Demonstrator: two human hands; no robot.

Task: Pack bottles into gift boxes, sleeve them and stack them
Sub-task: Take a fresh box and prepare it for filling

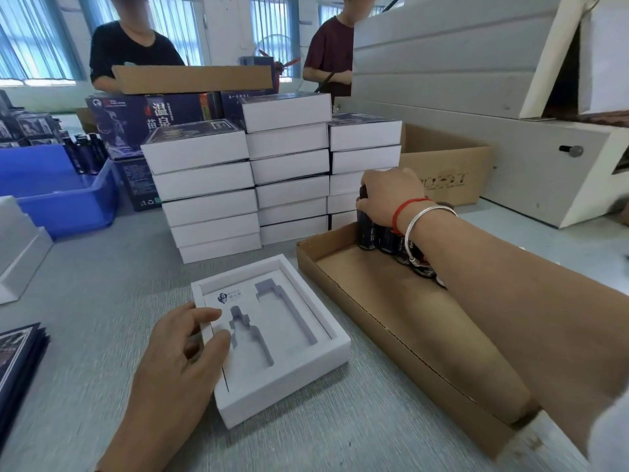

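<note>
Single head view, looking forward-down, close over table (102, 267).

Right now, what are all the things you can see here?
open gift box: one, white, two empty cut-outs, table front
cardboard tray: one, brown, right of it
bottles: several, dark, tray's far end
sleeved boxes: three stacks, white and navy, behind
blue bin: one, far left
flat sleeves: pile, navy, left edge
other people: two, behind the stacks
left hand: resting on the gift box's left edge
right hand: grip on the bottles
</note>
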